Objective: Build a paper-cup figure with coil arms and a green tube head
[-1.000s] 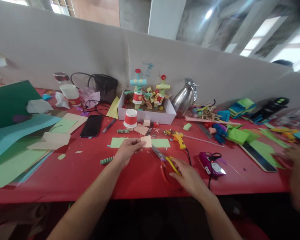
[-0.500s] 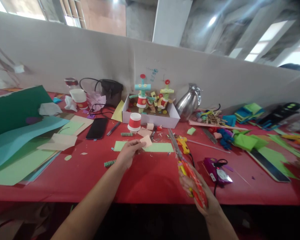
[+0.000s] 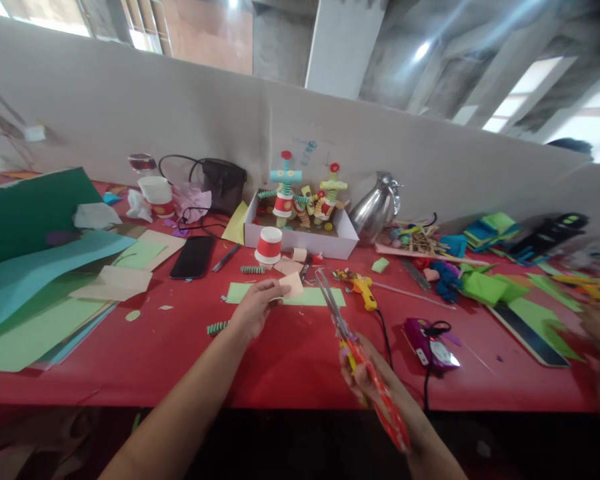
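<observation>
I place things by the light green strip [image 3: 317, 297] of paper lying flat on the red worktop [image 3: 275, 380]. My left hand [image 3: 254, 310] is over the left half of that strip, fingers drawn together in a pinch on the left edge of a small peach card [image 3: 294, 285], which I hold over the strip's middle. My right hand [image 3: 365, 377] is on the near side of the strip, toward its right end, curled around the scissors [image 3: 341, 323]. Their blades point away from me across the strip's right half, looking slightly parted and apart from the card. How far my fingers sit in the handle loops, I can't tell.

I judge the card almost weightless, thin yet stiff enough to stay flat when held by one edge. A hard squeeze would likely crease it, so a gentle pinch at the left edge suits it, leaving the other sides free. The scissors should be much heavier and rigid; the handles are the place to grip, well behind the blades.

Beyond the strip stands a red-and-white paper cup [image 3: 269, 246], probably light and easily dented, best taken lightly around its sides. Just off the strip's right end lies a yellow glue gun [image 3: 364, 291]. Near its left end, on my side, a green paper coil [image 3: 217, 327] looks springy and easy to crush.
</observation>
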`<action>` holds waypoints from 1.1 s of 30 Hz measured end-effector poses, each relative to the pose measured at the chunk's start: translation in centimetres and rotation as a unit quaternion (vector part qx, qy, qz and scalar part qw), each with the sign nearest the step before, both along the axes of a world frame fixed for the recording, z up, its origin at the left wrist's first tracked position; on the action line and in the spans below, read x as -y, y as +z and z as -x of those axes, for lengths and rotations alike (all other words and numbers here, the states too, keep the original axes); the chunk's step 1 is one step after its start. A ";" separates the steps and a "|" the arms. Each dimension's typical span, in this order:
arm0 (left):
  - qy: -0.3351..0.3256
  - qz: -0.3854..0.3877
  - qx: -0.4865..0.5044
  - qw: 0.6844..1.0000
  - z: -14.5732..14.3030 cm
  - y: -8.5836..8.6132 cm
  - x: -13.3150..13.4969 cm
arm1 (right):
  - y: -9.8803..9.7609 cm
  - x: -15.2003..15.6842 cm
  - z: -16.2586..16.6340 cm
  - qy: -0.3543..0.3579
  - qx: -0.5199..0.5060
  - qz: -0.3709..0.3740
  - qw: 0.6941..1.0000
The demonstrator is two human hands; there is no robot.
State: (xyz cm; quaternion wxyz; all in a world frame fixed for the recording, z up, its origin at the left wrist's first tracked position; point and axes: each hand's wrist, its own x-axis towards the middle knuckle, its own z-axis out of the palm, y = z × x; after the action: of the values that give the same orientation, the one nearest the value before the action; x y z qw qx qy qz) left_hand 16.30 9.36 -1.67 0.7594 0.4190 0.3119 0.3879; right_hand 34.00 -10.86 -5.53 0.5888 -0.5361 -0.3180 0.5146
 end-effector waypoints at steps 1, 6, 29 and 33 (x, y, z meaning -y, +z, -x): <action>-0.003 -0.006 -0.004 1.000 0.1 0.0 0.0 | -0.1 -0.1 0.2 0.009 -0.017 0.004 1.000; -0.019 -0.027 -0.009 0.999 0.2 -0.2 -0.2 | -0.3 -0.6 1.6 0.039 -0.067 -0.018 0.997; 0.098 0.128 0.152 0.975 -2.9 4.9 5.6 | 3.5 -1.7 6.7 0.014 0.059 -0.054 0.997; 0.112 0.096 0.137 0.980 -2.8 4.5 6.4 | 3.4 -1.8 7.2 -0.007 0.107 -0.080 0.991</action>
State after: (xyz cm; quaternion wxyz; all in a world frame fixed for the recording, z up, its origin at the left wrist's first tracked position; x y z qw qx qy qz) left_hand 19.12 2.99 2.84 0.7834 0.2494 0.2859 0.4922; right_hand 26.80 -9.06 -2.10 0.5960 -0.5410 -0.4158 0.4234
